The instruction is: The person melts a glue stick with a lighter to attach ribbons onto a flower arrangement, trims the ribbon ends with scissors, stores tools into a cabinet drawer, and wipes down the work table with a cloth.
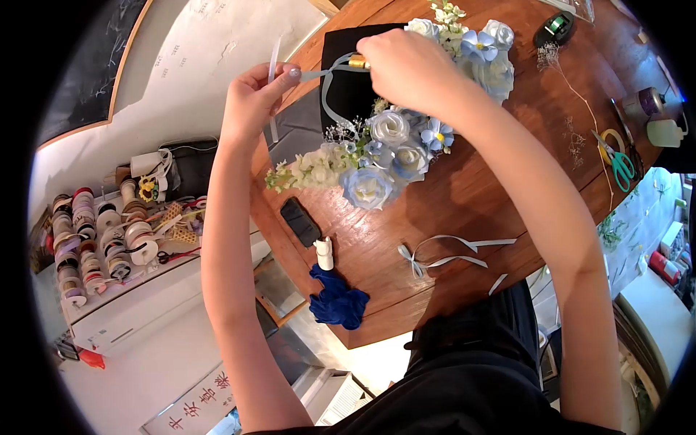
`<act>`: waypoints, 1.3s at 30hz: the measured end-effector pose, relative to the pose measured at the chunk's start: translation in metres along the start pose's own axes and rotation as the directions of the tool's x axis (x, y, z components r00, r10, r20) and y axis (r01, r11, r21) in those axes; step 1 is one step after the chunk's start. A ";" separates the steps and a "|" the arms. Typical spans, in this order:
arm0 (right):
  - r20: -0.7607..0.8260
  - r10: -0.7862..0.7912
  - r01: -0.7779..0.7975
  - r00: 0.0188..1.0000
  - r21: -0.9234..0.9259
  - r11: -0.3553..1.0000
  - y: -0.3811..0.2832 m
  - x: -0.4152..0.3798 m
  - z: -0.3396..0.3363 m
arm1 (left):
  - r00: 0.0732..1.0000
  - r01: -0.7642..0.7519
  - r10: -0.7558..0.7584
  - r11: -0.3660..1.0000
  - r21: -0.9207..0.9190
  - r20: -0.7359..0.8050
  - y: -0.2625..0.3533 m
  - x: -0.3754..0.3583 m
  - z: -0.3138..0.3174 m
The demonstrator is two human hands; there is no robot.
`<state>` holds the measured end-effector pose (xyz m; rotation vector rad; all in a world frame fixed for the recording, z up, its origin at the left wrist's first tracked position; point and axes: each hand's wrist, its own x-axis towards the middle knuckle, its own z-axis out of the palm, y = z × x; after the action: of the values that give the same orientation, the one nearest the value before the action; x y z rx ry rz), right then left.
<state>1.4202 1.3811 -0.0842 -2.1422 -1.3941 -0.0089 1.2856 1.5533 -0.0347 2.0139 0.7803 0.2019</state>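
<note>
My left hand is closed, pinching a pale blue-grey ribbon between thumb and fingers. A loose end of it sticks up above the fingers. The ribbon runs across to a small gold-coloured piece, beside the fingertips of my right hand. That hand is closed too, its fingers curled out of sight, and the ribbon leads into it. Beneath lies a flat black thing crossed by a ribbon loop. Blue and white roses lie along its near side, and more white flowers beyond my right wrist.
On the wooden table lie a phone, a small white object, dark blue cloth, a tied ribbon bow, teal-handled scissors and a tape dispenser. Ribbon spools fill a cabinet top at left.
</note>
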 end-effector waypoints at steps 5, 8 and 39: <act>0.109 -0.015 0.032 0.994 -0.159 0.987 0.003 0.005 -0.019 | 0.998 0.040 -0.036 0.995 -0.087 0.046 -0.014 0.005 -0.014; 0.199 -0.010 0.029 0.980 -0.097 0.995 0.003 0.011 -0.014 | 0.993 0.083 -0.073 0.990 -0.111 0.091 -0.018 0.007 -0.011; 0.071 -0.191 0.036 0.979 0.860 0.509 -0.082 -0.399 -0.122 | 0.929 -0.239 -0.093 0.588 -0.772 -0.359 0.056 -0.440 0.257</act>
<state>1.2058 1.0138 -0.0675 -1.2005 -1.2246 0.6892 1.0764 1.0853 -0.0586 1.1131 0.6459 0.8546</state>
